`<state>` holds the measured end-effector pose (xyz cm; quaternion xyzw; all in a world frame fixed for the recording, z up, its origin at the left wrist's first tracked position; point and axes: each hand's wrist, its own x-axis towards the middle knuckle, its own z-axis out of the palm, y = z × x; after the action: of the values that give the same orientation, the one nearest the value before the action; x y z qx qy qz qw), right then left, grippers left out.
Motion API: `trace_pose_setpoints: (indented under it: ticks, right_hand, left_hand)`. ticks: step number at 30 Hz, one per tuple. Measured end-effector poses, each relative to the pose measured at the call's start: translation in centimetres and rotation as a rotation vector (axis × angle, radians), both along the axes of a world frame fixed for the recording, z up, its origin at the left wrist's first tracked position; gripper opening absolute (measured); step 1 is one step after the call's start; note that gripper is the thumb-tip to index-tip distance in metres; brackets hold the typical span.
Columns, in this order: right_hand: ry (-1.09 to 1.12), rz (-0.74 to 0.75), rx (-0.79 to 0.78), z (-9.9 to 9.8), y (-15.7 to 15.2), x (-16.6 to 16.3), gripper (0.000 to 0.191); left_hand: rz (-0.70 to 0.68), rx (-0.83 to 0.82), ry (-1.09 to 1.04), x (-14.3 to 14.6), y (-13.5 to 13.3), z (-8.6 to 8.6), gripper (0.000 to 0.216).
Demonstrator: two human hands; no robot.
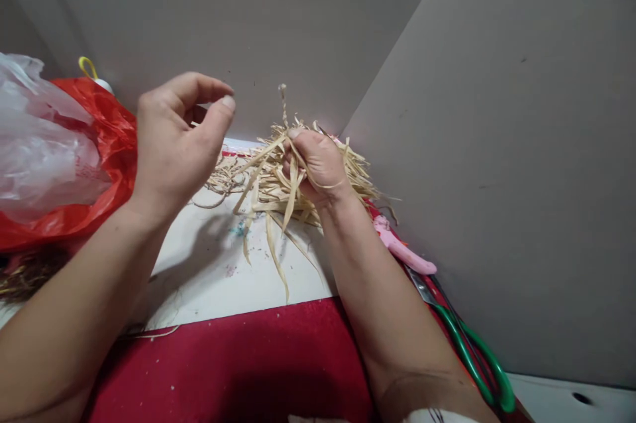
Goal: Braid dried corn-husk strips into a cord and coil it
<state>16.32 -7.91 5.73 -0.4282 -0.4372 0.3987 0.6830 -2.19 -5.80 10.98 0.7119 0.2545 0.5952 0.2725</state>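
Note:
My right hand (318, 161) is closed around pale dry straw strands (293, 194), pinching them where a thin twisted braid (283, 105) stands upright above the thumb. Loose strand ends fan down and left from this grip. Raised to the left and apart from the strands is my left hand (173, 138), its thumb and forefinger tips close together in a pinch and the other fingers curled out of sight. Whether anything is in it is hidden. Behind and under my right hand lies a heap of cut straw (355, 168).
A red plastic bag (116, 138) with a clear bag (44, 144) sits at left. Green-handled scissors (467, 343) and a pink handle (410, 254) lie along the right edge. Grey panels (521, 144) enclose the back and right. White board (199, 303) covers part of the red surface (238, 363).

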Motion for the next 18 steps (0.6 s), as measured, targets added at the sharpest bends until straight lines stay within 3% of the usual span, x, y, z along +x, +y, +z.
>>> trace_pose_setpoints:
  ticks: [5,7,12,18]
  right_hand:
    - [-0.092,0.158,0.003,0.4,-0.9,-1.3,0.047]
    - [-0.103,0.203,-0.002,0.4,-1.0,-1.5,0.048]
    - [-0.107,0.242,-0.019,0.5,-1.2,-1.6,0.045]
    - [-0.166,0.255,-0.047,0.9,-1.4,-1.8,0.043]
  left_hand:
    - [-0.476,-0.570,0.172,0.8,2.2,-1.8,0.032]
    - [-0.584,-0.718,0.182,1.2,2.0,-2.3,0.032]
    - [-0.633,-0.880,0.133,1.5,1.5,-2.0,0.021]
    - [-0.548,-0.835,0.162,1.7,1.6,-1.9,0.015]
